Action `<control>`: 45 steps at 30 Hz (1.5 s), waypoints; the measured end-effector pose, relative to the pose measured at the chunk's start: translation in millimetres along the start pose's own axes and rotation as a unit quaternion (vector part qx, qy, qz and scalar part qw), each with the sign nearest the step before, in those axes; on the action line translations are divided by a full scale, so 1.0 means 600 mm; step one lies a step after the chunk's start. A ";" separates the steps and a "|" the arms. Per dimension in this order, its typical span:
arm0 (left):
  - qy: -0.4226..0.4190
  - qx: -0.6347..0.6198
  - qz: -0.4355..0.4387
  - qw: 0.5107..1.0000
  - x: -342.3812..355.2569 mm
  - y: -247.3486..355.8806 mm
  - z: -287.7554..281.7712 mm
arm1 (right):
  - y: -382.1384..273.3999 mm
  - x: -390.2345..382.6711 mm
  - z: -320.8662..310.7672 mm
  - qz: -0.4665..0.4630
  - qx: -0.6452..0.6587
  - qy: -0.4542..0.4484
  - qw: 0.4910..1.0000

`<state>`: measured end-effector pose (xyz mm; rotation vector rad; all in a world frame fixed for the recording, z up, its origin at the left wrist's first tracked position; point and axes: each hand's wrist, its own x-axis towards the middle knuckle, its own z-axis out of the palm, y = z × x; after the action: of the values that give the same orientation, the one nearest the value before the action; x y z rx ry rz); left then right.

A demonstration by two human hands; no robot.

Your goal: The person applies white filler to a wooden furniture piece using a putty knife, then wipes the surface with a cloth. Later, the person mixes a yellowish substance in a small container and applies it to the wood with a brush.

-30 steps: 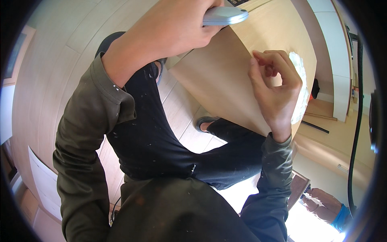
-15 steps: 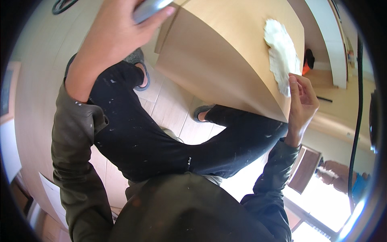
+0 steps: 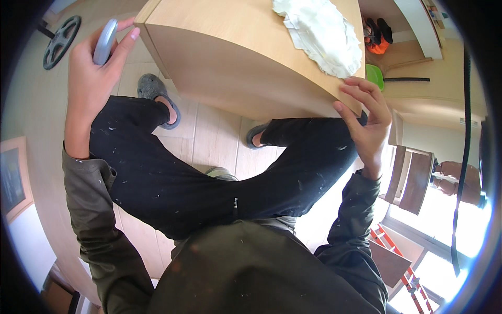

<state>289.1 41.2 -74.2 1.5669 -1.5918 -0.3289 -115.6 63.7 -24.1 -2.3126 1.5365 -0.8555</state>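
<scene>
My left hand (image 3: 107, 65) is wrapped round a silver-grey, rounded object (image 3: 104, 42), held upright, with fingertips at the left corner of a pale wooden box-like piece (image 3: 219, 63). Its curved front faces me. A crumpled white sheet, paper or cloth (image 3: 319, 34), lies on the wooden top toward the right. Just below that sheet, my right hand (image 3: 366, 118) has its fingertips on the right edge of the wood, fingers apart and slightly bent. My black-trousered legs (image 3: 219, 193) are spread beneath the piece.
A black wheel (image 3: 60, 42) is at upper left, a framed picture (image 3: 13, 178) at left. Right are a green dustpan (image 3: 374, 76), black-and-orange items (image 3: 377, 36), a dangling black cable (image 3: 465, 131) and an orange ladder (image 3: 415, 285). Light floor (image 3: 209, 136) shows between my feet.
My left hand has moved left and down to the wood's corner, still holding the silver object. My right hand has spread its fingers. The wooden piece sits higher and further left in view.
</scene>
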 end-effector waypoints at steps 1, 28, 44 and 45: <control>0.000 -0.003 -0.001 1.000 0.000 0.000 0.001 | 0.002 -0.005 0.000 0.003 -0.009 -0.003 1.000; 0.013 -0.014 -0.003 1.000 -0.001 -0.002 0.001 | -0.012 0.013 0.057 -0.053 0.035 0.090 0.994; 0.013 -0.044 0.121 0.992 -0.008 -0.027 -0.007 | -0.020 0.004 0.052 -0.006 0.072 0.033 0.997; 0.009 -0.038 0.111 0.993 -0.010 -0.029 -0.007 | -0.017 0.006 0.046 -0.002 0.079 0.037 0.996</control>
<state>303.1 44.9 -86.5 1.3164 -1.7005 -0.2503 -90.6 61.6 -39.6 -2.1958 1.4363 -1.0363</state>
